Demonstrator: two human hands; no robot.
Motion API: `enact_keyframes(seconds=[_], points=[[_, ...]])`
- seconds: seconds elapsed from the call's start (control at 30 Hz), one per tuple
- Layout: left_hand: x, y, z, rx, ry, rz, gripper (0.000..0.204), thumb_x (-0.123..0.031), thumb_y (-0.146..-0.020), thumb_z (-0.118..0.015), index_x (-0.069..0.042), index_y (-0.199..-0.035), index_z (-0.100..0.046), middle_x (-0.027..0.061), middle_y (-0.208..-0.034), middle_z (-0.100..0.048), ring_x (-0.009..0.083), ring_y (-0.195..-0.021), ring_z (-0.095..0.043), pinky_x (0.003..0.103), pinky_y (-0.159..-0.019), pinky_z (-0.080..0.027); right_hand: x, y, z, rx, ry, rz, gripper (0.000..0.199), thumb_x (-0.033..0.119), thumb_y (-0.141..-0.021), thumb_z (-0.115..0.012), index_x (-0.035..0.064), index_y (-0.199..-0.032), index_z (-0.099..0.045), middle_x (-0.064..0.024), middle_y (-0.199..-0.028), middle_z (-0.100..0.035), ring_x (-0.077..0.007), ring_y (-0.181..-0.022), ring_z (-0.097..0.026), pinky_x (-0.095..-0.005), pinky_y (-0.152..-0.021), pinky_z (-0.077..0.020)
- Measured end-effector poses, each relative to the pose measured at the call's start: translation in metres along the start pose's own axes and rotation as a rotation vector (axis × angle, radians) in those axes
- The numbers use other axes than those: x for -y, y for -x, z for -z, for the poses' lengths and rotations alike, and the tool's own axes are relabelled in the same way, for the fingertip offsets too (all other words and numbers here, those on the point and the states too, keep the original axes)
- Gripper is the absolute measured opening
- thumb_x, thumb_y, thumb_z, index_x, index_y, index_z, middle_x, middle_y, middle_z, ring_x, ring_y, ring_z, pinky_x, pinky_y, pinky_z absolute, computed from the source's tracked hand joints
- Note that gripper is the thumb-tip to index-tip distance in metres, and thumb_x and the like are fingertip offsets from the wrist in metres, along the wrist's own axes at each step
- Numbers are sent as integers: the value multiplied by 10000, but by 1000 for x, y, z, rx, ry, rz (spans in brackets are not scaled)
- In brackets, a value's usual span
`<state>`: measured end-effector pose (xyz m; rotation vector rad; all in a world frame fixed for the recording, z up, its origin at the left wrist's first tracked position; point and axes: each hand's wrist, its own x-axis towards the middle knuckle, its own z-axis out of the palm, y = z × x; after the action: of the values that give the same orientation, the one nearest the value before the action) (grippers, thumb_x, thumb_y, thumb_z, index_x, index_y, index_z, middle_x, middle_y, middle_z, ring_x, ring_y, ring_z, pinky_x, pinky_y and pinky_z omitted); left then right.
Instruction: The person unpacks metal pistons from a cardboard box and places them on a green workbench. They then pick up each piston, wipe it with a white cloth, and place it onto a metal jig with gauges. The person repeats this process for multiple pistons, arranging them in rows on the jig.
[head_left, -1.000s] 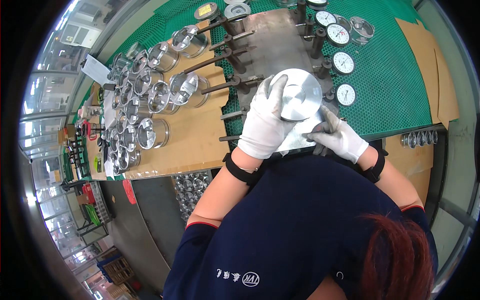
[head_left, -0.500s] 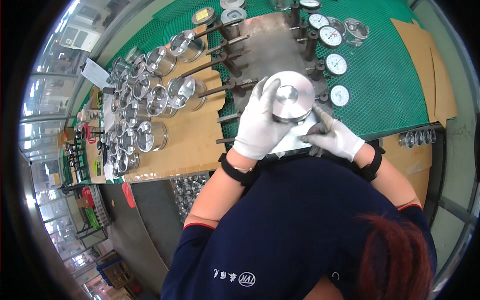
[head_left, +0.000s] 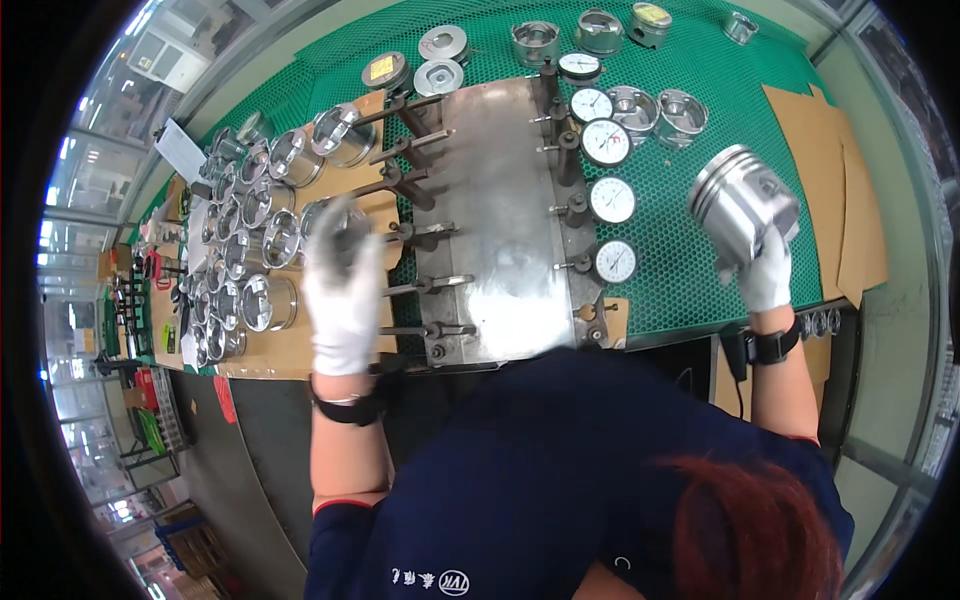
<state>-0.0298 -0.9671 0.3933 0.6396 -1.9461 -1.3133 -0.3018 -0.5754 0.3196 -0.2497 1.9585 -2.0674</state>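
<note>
Metal piston (head_left: 742, 203) gripped in right hand (head_left: 765, 275) over mat edge — left hand (head_left: 343, 290) blurred, fingers' state unclear.

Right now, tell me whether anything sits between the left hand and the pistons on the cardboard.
Nothing visible does. The left hand hovers directly over the cardboard, with the nearest piston just beside it.

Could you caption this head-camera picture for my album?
Gloved right hand lifts a shiny piston beside dial gauges; left hand reaches toward pistons.
</note>
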Motion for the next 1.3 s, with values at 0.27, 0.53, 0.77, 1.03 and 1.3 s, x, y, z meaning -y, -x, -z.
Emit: enact_keyframes(seconds=[0.27,0.53,0.77,1.03,1.3], points=[[113,1,176,-256,-1213,231,817,-384,-872,-720,95,-1447,-392,330,-1374,-533,449,-1266,-537,454,-1055,-448,-84,-183,99,-71,144,-558,369,346,-1012,-501,31,-1149,-635,-102,-804,-705,-214,-597,-676,-321,-464,-514],[127,-5,206,3,-1535,447,618,-391,-841,-744,-4,-1302,-601,254,-1129,-701,406,-1033,-682,441,-920,-532,-100,-273,78,-114,56,-583,499,569,-980,-540,95,-1119,-611,-92,-773,-663,-177,-524,-594,-287,-466,-485],[138,3,217,-44,-1505,434,415,-422,-816,-760,-22,-926,-757,232,-896,-732,406,-899,-707,469,-816,-559,-88,-199,51,-170,-85,-431,505,443,-928,-703,61,-1242,-599,-117,-920,-624,-222,-790,-650,-368,-738,-552],[47,36,128,-156,-712,687,424,-363,-924,-684,45,-1040,-663,111,-895,-711,240,-788,-679,375,-739,-542,-1,-42,0,79,75,-78,489,300,-1035,-556,40,-1448,-518,-29,-939,-634,-105,-788,-629,-264,-733,-541],[-42,67,64,187,411,608,297,-252,-961,-652,39,-1000,-696,42,-905,-686,119,-796,-610,248,-709,-486,74,74,-172,1079,501,224,844,143,-814,-808,-7,-1525,-377,-152,-1235,-612,-249,-1096,-620,-374,-972,-503]])
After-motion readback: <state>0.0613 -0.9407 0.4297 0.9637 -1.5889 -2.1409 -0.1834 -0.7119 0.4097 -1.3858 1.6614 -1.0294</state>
